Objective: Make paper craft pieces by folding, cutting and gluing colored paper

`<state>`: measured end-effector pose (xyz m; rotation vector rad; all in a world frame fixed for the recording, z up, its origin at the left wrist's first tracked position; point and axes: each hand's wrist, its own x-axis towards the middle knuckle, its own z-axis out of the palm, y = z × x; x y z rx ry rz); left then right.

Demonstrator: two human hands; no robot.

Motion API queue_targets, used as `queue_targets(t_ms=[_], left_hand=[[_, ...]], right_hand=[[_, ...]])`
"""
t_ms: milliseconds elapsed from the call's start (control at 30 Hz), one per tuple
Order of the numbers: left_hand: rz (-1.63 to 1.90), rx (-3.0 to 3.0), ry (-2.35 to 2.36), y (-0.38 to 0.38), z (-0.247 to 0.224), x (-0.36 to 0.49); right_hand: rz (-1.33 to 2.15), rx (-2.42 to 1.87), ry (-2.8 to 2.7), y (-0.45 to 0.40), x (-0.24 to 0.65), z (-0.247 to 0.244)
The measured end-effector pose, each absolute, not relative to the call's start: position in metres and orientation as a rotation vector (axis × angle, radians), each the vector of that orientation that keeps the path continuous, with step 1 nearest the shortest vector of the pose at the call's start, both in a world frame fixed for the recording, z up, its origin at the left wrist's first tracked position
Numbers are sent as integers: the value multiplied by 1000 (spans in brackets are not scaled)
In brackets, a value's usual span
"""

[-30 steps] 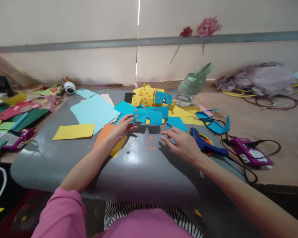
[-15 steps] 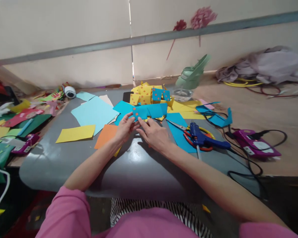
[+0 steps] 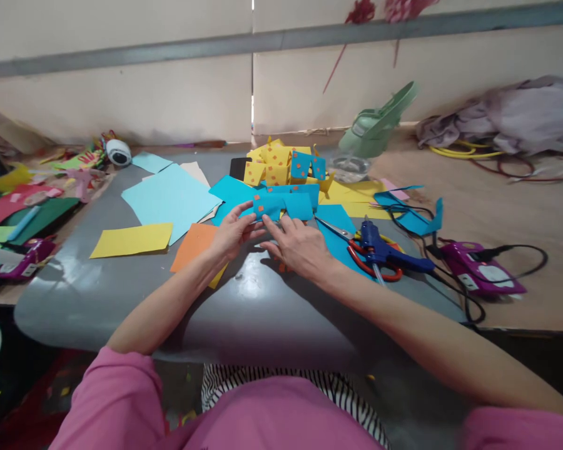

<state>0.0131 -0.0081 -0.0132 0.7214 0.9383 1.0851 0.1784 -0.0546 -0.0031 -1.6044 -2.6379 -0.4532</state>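
Note:
A folded strip of blue paper (image 3: 298, 205) with small orange squares stuck near its left end is raised a little over the table. My left hand (image 3: 234, 232) grips that left end between thumb and fingers. The index finger of my right hand (image 3: 303, 249) is stretched out and touches the strip's lower edge beside the squares, its thumb apart from the paper. Just behind the strip are yellow folded paper pieces (image 3: 276, 172) with orange squares and a blue dotted piece (image 3: 301, 165). Some small orange bits lie under my right hand, partly hidden.
To the right lie a blue glue gun (image 3: 380, 249), scissors (image 3: 338, 231) with red handles and a purple power strip (image 3: 481, 269) with black cords. Light blue sheets (image 3: 169, 197), a yellow sheet (image 3: 131, 240) and an orange sheet (image 3: 192, 244) lie to the left. A green cap-like object (image 3: 373, 128) stands behind.
The camera view has tilted down slightly. The blue strip has turned a little, showing its folds more. Both hands stay at it, the right index finger still against its lower edge.

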Motion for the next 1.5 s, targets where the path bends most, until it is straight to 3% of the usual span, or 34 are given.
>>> queue_targets(t_ms=[533, 967, 1500], left_hand=[[1004, 743, 957, -10, -15, 9], [1054, 716, 1003, -1, -13, 9], [1258, 895, 1002, 13, -5, -27]], right_hand=[[-651, -1497, -2800, -54, 201, 11], [-343, -1255, -2519, -89, 224, -13], [-267, -1120, -2418, -91, 240, -36]])
